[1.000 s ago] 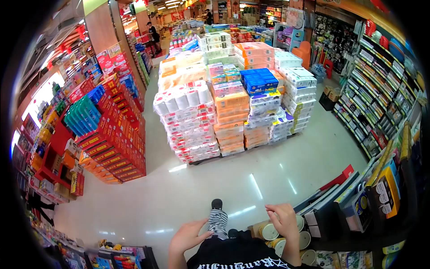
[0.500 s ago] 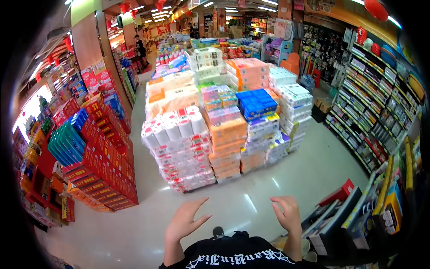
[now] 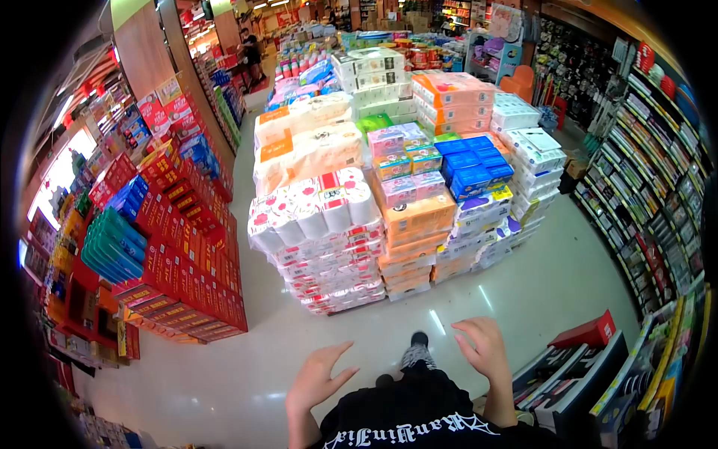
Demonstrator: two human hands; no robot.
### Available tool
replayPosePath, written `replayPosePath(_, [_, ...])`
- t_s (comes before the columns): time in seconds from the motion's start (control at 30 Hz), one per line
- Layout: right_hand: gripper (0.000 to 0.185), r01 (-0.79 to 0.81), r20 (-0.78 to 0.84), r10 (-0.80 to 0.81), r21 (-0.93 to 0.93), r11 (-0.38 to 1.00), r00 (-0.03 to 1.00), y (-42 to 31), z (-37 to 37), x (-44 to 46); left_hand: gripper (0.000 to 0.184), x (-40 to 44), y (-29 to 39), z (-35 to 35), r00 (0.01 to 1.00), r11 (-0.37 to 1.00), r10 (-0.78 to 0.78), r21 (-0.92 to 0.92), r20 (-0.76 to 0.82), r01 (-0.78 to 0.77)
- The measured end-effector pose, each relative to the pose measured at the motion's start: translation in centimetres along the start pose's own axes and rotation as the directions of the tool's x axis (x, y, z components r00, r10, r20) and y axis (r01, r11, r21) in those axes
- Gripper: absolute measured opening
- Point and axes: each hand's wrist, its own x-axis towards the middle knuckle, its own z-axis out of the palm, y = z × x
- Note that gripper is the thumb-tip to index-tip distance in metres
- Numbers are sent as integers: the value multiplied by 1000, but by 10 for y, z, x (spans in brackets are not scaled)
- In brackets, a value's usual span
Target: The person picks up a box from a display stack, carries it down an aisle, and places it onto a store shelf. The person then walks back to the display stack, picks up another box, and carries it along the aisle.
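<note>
A: Nearest is the person's black shirt, soft cloth with white, spiky lettering that reads upside down. How does each grip stand?

B: The left hand is well spread, thumb apart from gently bent fingers, with air alone between them. The right hand is loosely curved, a gap between thumb and forefinger, and it too has hold of nothing.

A: Between them a dark, rounded shoe rests on the smooth, glossy floor, which throws back streaks of light.

B: And the goods closest to the hands?

A: The toilet-roll packs, straight ahead and apart from both hands. They rise in a tall pile: plump white cylinders in clear, crinkled, shiny film, with red printing.

B: Just right of those, orange packs form soft-edged blocks. Glossy blue packs sit further right, bundled like small bricks.

A: To the left, red cartons make a stiff, square-cornered wall, with slim teal packs leaning in a row on top.

B: Beyond the paper piles is an orange chair, apparently moulded plastic; farthest back on the left, a person in dark clothes stands, small and blurred.
</note>
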Motion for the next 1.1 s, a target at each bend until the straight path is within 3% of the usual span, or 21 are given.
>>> replayPosePath(0.27, [20, 98, 35, -100, 65, 993, 994, 54, 14, 116, 49, 97, -14, 4, 992, 999, 11, 33, -123, -7])
replayPosePath(0.43, [23, 135, -43, -133, 42, 990, 990, 108, 2, 186, 53, 180, -6, -7, 996, 998, -48, -36, -81, 45])
replayPosePath(0.6, [26, 135, -58, -135, 0, 991, 989, 152, -5, 230, 59, 262, -13, 9, 995, 1000, 13, 3, -96, -13])
replayPosePath(0.77, [29, 54, 16, -56, 106, 993, 998, 183, 9, 255, 66, 311, -26, 24, 993, 995, 101, -17, -62, -102])
replayPosePath(0.9, [33, 14, 21, -18, 178, 984, 1000, 203, 34, 278, 69, 352, -46, 23, 1000, 988, -11, -154, -11, 10])
replayPosePath(0.93, [38, -42, 96, 22, 205, 978, 995, 204, 37, 286, 69, 364, -51, 22, 999, 979, -51, -197, -3, 50])
replayPosePath(1.03, [41, -88, 95, 64, 274, 958, 993, 207, 55, 316, 66, 404, -70, 19, 997, 941, -44, -338, -70, 18])
replayPosePath(1.1, [45, -109, 93, 85, 298, 948, 992, 205, 67, 336, 63, 430, -78, 11, 997, 945, -12, -327, -71, -12])
